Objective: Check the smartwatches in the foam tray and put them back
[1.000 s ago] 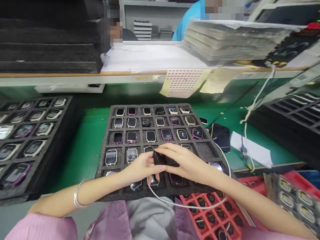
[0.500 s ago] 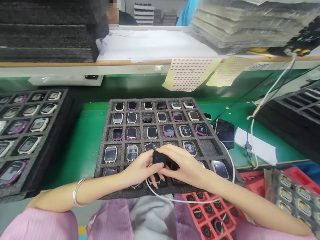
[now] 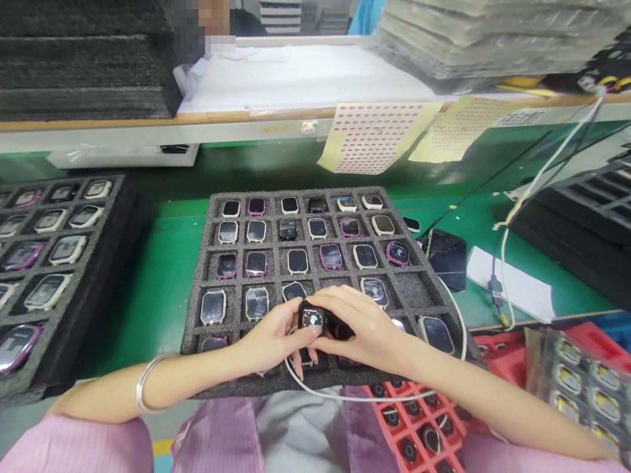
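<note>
Both hands hold one black watch [image 3: 312, 317] over the lower middle of a grey foam tray [image 3: 417, 291]. Its screen is lit with a dial. My left hand [image 3: 276, 332] grips the watch from the left, thumb at its lower edge. From the right, my right hand [image 3: 362, 325] has its fingers closed around the top and side. A white cable [image 3: 340, 396] runs from beneath the hands, loops below the tray's front edge and rises on the right. Rows of watches with white, purple or black frames sit in the tray's compartments.
At the left stands another foam tray of watches [image 3: 64, 315]. Red trays with round parts [image 3: 424, 420] lie at the lower right, beside a clear tray [image 3: 582, 387]. A black phone [image 3: 446, 259] and white paper [image 3: 513, 282] rest right of the tray. A person is partly visible behind the shelf.
The watch's dark screen is now lit, showing a dial. Both hands keep hold of it in nearly the same place. The view has shifted slightly.
</note>
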The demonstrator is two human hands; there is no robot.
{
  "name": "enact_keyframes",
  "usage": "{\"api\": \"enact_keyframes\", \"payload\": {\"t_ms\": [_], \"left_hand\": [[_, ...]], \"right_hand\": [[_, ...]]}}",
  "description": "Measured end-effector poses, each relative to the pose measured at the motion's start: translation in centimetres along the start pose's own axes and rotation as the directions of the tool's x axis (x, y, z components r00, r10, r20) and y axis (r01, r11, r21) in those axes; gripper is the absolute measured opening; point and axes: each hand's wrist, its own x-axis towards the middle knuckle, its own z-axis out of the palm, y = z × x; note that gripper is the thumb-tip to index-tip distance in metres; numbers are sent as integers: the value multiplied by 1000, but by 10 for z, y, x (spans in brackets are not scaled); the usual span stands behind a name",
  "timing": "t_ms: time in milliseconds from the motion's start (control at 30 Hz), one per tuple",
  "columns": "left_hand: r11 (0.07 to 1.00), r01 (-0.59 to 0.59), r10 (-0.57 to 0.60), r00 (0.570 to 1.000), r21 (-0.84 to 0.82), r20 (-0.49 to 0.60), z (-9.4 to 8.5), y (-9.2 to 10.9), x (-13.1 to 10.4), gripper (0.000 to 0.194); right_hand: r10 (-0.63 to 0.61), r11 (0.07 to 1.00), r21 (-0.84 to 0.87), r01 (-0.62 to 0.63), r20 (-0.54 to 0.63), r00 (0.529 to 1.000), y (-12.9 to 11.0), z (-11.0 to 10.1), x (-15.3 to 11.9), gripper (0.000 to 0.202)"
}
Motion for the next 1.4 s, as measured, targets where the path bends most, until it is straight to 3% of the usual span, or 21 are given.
{"api": "enact_keyframes", "payload": {"t_ms": [467,1033,1233,1333,1400], "left_hand": [[999,-23,23,1000,48,-1,1,-1,-1,32],[995,-32,33,999,98,-16,1,-6,-2,48],[968,-86,90,996,234,-3,1,0,-9,38],[975,-36,25,998,221,52,-2,10,-23,38],[978,13,-19,999,209,30,-6,13,-34,37]], "right_hand": [[-19,1000,-2,19,2,1000,-2,-1,-1,39],[-69,997,-47,69,-1,998,-3,0,-2,37],[-49,995,83,47,16,999,-5,-19,4,37],[17,995,96,-14,-23,1000,8,-33,4,41],[59,998,3,-59,25,998,22,-39,3,40]]}}
